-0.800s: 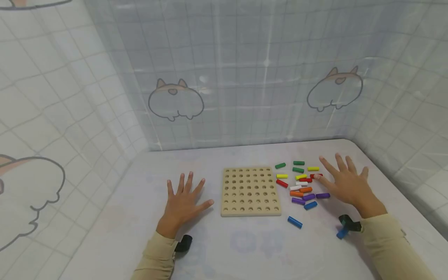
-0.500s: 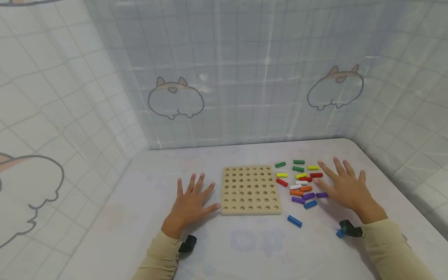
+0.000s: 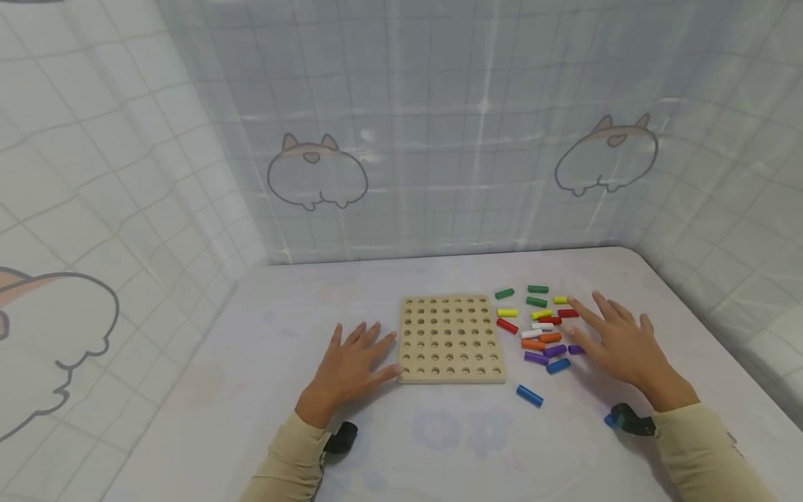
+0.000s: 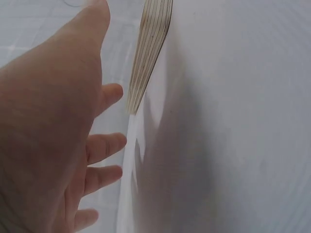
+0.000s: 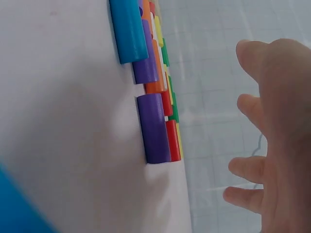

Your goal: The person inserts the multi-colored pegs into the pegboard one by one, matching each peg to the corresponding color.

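Note:
A square wooden pegboard [image 3: 452, 380] with rows of round holes lies on the table. My left hand [image 3: 348, 369] is spread by its left side, thumb tip at the near left corner; whether it touches cannot be told. In the left wrist view the layered edge of the pegboard [image 4: 149, 56] shows beyond the fingers, with nothing held. My right hand [image 3: 621, 348], fingers spread, hovers at the right of several loose coloured pegs, partly covering a purple peg [image 3: 576, 349]. The right wrist view shows a purple peg [image 5: 154, 128] and a blue-green peg [image 5: 129, 31] apart from the fingers.
Red [image 3: 507, 326], green [image 3: 537, 288], yellow, white, orange and blue pegs lie right of the board. One blue peg [image 3: 530, 396] sits nearer the front, another [image 3: 610, 420] beside the right wrist's camera. A tiled-pattern curtain [image 3: 426, 139] surrounds the table.
My left hand has moved right to the pegboard's near left corner. My right hand has drawn slightly nearer, its fingers less far over the table's back. Pegs and board look unmoved.

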A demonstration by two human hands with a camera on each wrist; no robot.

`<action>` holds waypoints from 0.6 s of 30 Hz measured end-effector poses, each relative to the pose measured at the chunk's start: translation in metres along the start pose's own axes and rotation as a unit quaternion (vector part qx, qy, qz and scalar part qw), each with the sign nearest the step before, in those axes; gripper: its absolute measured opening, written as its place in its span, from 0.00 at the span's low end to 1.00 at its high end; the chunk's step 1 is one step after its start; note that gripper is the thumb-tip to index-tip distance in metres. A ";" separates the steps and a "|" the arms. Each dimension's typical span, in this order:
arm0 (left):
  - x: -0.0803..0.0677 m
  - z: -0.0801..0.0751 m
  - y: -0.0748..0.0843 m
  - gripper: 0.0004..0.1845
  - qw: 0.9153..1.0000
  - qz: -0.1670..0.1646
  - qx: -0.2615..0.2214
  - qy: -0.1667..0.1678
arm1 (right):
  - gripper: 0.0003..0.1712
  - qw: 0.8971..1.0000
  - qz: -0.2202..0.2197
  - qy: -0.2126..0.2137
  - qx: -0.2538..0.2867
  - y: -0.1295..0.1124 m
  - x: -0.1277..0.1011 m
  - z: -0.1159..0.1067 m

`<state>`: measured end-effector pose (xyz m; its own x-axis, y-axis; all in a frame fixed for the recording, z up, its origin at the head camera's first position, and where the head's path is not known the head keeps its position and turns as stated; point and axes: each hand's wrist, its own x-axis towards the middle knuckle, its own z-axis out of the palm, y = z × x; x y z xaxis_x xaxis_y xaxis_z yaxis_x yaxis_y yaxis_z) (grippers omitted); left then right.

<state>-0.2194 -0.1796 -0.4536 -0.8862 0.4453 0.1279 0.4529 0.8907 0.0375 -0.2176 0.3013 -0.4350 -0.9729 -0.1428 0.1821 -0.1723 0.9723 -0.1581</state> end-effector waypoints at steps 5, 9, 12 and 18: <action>0.001 -0.001 0.005 0.38 0.999 0.019 -0.031 -0.004 | 0.41 0.999 -0.001 -0.009 0.035 0.002 -0.007 -0.004; 0.002 -0.001 0.006 0.38 0.999 0.030 -0.043 0.001 | 0.39 0.995 0.007 -0.026 0.098 0.004 -0.012 -0.006; 0.003 0.001 0.005 0.37 0.998 0.036 -0.051 0.004 | 0.35 0.989 0.014 -0.031 0.144 0.008 -0.017 -0.005; 0.002 0.005 0.004 0.35 0.994 0.041 -0.096 0.007 | 0.29 0.980 0.030 -0.025 0.195 0.010 -0.031 -0.003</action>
<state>-0.2201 -0.1748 -0.4584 -0.8444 0.5138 0.1519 0.5356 0.8166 0.2152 -0.1886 0.3159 -0.4395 -0.9875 -0.1064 0.1160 -0.1520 0.8359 -0.5275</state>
